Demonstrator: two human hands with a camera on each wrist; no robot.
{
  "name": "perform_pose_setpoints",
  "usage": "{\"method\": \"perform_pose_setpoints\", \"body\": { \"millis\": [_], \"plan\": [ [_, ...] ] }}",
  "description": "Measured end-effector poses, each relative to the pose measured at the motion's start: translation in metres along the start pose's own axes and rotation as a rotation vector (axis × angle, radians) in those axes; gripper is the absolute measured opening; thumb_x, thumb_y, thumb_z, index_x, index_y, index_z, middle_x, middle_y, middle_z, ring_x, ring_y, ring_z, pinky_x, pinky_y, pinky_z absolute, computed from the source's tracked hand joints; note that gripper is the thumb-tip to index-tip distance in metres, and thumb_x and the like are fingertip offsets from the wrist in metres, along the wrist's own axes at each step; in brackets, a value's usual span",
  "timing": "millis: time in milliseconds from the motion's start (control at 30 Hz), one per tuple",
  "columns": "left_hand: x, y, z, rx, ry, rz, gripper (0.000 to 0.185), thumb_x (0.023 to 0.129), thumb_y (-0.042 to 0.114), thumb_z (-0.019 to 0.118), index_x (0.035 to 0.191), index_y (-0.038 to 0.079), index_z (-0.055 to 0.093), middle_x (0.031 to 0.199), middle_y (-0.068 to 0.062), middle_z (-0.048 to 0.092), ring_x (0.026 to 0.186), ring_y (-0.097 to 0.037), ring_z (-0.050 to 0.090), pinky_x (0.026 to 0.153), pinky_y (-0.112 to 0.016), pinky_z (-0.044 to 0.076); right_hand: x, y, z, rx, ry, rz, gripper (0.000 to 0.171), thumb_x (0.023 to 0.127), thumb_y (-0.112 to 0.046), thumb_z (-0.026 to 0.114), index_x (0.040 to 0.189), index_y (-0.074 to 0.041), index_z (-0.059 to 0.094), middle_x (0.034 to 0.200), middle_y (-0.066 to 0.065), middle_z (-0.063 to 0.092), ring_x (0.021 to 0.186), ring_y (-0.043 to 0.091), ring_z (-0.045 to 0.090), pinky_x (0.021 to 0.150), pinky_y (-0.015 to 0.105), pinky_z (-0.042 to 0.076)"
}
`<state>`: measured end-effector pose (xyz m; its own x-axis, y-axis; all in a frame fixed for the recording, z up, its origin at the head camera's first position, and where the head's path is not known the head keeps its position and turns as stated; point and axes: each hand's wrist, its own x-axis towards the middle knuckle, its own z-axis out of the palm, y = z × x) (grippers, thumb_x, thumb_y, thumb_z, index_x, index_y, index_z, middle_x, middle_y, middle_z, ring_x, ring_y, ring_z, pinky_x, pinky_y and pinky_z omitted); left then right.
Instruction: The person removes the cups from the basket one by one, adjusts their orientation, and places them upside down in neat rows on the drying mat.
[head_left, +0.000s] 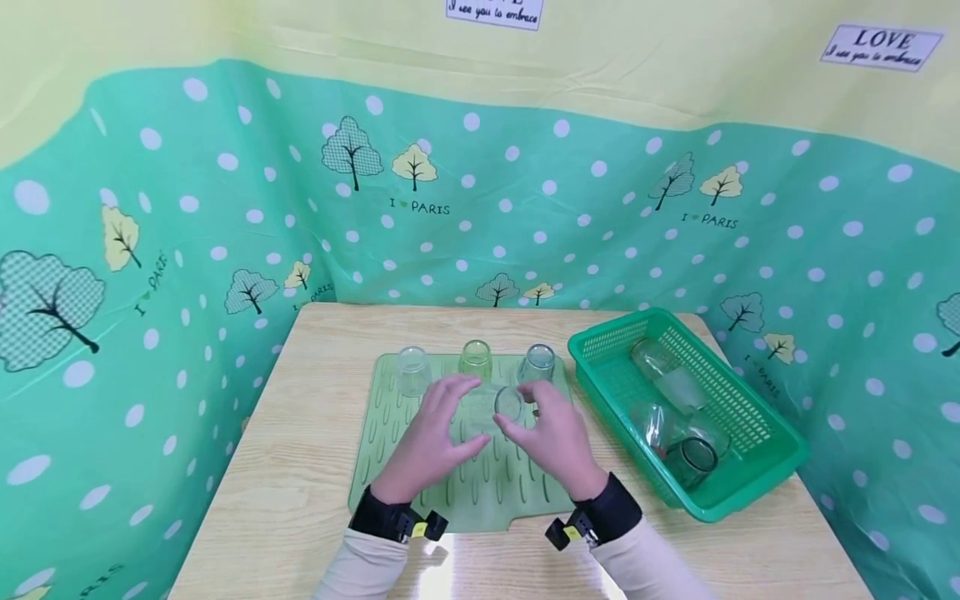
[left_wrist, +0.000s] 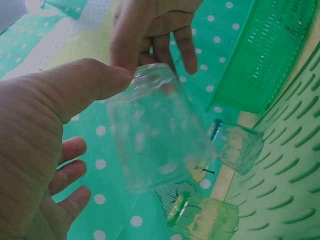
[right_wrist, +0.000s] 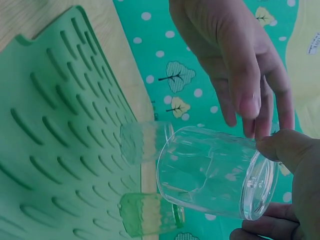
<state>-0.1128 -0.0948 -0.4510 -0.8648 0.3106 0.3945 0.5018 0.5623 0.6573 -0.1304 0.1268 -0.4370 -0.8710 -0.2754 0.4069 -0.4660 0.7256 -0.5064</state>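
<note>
A clear glass tumbler (head_left: 480, 410) lies sideways in the air over the green drying mat (head_left: 480, 510). My right hand (head_left: 553, 432) pinches its thick base between thumb and fingers; in the right wrist view the tumbler (right_wrist: 207, 170) points its mouth toward the mat. Beside it, my left hand (head_left: 431, 437) has its fingers and thumb spread apart, fingertips close to the tumbler's side. Along the mat's far edge stand a clear glass (head_left: 413, 372), a yellow-green glass (head_left: 476, 360) and a blue-tinted glass (head_left: 538, 364), all mouth down.
To the right, a green plastic basket (head_left: 600, 400) holds several glasses, including a dark-tinted glass (head_left: 692, 461) lying at its near end. The wooden table (head_left: 262, 492) backs onto a green dotted cloth (head_left: 465, 242), which also hangs at both sides.
</note>
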Motion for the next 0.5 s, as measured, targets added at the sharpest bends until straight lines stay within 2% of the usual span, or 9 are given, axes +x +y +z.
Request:
{"method": "perform_pose_setpoints", "body": {
  "millis": [133, 300, 500],
  "plan": [
    [0.000, 0.002, 0.003, 0.006, -0.007, -0.002, 0.082, 0.085, 0.027, 0.085, 0.155, 0.020, 0.042, 0.157, -0.004, 0.042, 0.146, -0.025, 0.039, 0.120, -0.051, 0.037, -0.002, -0.006, 0.005, 0.002, -0.016, -0.004, 0.052, 0.084, -0.037, 0.086, 0.120, -0.003, 0.069, 0.106, 0.007, 0.071, 0.090, 0.021, 0.069, 0.071, 0.031, 0.059],
    [0.001, 0.004, 0.008, 0.047, -0.008, 0.027, 0.082, 0.082, 0.023, 0.087, 0.153, 0.015, 0.045, 0.156, -0.008, 0.043, 0.147, -0.030, 0.036, 0.121, -0.054, 0.033, -0.005, -0.010, 0.010, 0.014, -0.049, 0.022, 0.054, 0.084, -0.039, 0.086, 0.121, -0.003, 0.069, 0.107, 0.007, 0.071, 0.089, 0.023, 0.069, 0.070, 0.032, 0.058],
    [-0.001, 0.003, 0.011, 0.096, -0.005, 0.046, 0.082, 0.079, 0.019, 0.088, 0.151, 0.014, 0.048, 0.153, -0.007, 0.046, 0.150, -0.029, 0.033, 0.122, -0.053, 0.032, -0.009, -0.013, 0.017, 0.053, -0.085, 0.044, 0.053, 0.085, -0.039, 0.085, 0.122, -0.005, 0.068, 0.109, 0.007, 0.071, 0.091, 0.024, 0.069, 0.073, 0.033, 0.059]
  ]
}}
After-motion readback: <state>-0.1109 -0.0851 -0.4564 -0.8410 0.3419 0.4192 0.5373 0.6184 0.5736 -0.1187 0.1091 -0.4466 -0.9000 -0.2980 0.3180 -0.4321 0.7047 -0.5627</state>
